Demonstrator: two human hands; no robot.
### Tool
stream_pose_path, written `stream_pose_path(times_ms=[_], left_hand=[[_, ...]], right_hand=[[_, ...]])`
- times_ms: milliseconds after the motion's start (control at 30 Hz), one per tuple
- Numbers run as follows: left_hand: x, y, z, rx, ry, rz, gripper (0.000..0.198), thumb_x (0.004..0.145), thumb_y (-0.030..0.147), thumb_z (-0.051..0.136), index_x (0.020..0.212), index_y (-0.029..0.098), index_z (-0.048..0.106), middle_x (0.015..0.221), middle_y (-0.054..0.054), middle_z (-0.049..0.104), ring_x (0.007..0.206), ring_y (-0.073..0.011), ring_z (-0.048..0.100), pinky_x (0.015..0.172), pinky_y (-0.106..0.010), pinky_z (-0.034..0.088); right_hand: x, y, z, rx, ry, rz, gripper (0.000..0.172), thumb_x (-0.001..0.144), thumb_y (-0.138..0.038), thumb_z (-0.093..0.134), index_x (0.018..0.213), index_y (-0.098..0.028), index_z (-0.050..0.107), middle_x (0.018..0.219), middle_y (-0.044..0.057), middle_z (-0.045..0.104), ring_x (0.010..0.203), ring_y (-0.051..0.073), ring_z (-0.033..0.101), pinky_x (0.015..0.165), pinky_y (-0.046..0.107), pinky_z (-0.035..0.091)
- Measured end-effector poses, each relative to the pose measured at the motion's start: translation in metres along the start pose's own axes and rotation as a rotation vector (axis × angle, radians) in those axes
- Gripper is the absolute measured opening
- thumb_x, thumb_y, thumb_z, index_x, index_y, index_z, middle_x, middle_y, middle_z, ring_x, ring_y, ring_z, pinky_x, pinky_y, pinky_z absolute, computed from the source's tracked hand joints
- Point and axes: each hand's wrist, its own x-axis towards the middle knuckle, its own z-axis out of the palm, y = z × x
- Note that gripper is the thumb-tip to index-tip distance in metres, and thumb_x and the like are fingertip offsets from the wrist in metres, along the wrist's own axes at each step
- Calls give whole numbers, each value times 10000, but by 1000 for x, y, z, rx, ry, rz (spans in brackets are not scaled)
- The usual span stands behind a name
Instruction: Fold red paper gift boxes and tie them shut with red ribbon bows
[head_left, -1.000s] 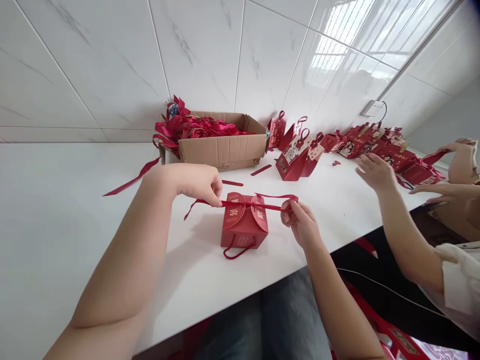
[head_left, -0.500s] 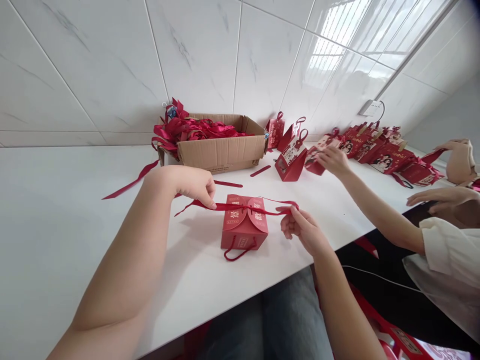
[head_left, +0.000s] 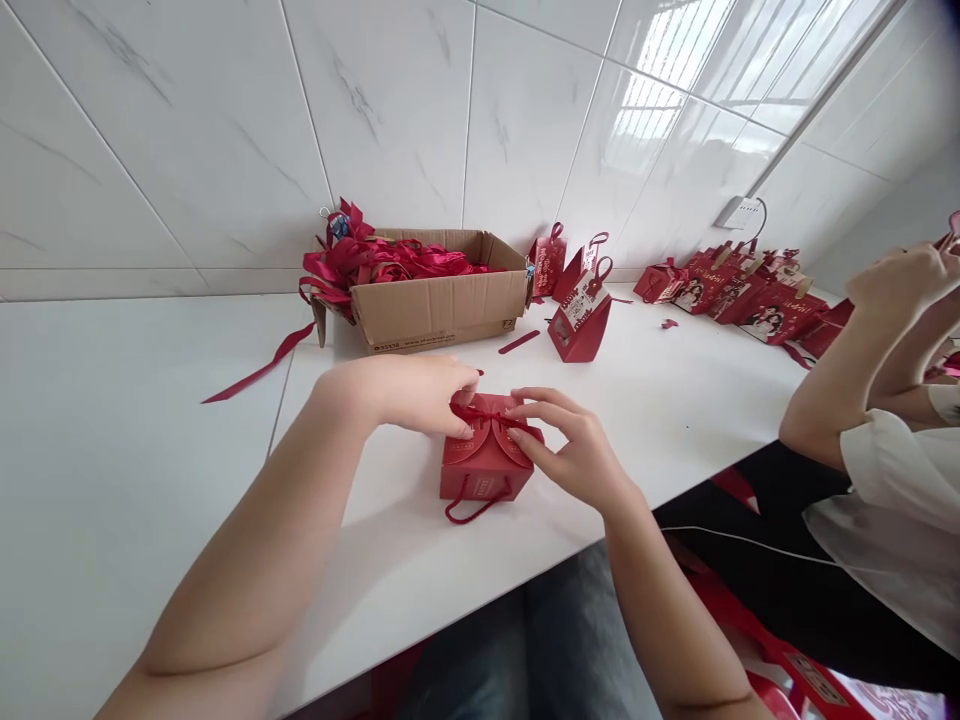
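Note:
A red gift box (head_left: 480, 482) with rounded top flaps stands on the white table in front of me, its cord handle (head_left: 469, 517) drooping at the near side. A red ribbon (head_left: 493, 416) crosses its top, knotted or crossed at the middle. My left hand (head_left: 431, 392) pinches the ribbon at the left of the box top, fingers closed. On the right, my right hand (head_left: 566, 440) has its thumb and fingers closed on the ribbon close to the knot, at the box's edge. The ribbon ends are partly hidden by my fingers.
Behind the gift box stands a cardboard box (head_left: 442, 312) full of red ribbons (head_left: 405, 262). Triangular red boxes (head_left: 581, 325) stand to its right, more red boxes (head_left: 772, 312) farther along. A ribbon strip (head_left: 519, 342) lies on the table. A co-worker's arm (head_left: 877, 340) is at far right.
Both my hands have moved inward from the stretched ribbon ends to the middle of the box top. The co-worker's hand has withdrawn from the red boxes to the right.

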Motion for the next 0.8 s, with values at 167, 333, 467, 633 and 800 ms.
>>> stream_pose_path(times_ms=[167,333,467,633,800], left_hand=[[3,3,3,43,-70,-12,355,676,476,628,911,214,578,990,-81,630,752,-218,584,584,-285,364],[6,7,7,127,-96,-40,311,697,486,583,821,219,483,940,-75,620,695,-220,560,527,-304,331],[8,7,9,119,-80,-25,309,675,460,602,807,219,461,887,-58,617,651,-195,540,522,-298,313],[9,7,7,104,-98,-39,273,682,439,584,811,221,483,919,-53,627,678,-196,568,527,-290,341],[7,8,5,147,-133,-33,149,731,357,506,742,210,484,943,-57,629,642,-181,568,511,-294,346]], right_hand=[[-6,4,6,47,19,35,181,856,-228,611,1010,-240,706,1154,73,682,1112,203,627,962,386,524],[-7,4,6,58,15,9,188,851,-217,621,1015,-247,706,1139,66,694,1134,204,612,997,418,508],[-6,4,7,31,4,10,181,856,-218,615,1011,-239,707,1138,64,695,1140,202,602,997,413,508],[-4,3,5,-32,-30,5,163,846,-224,625,982,-209,714,1078,65,715,1128,205,600,969,378,522],[-1,-2,3,-122,-51,-18,129,849,-201,614,924,-194,719,1042,79,705,1037,210,610,886,358,534]])
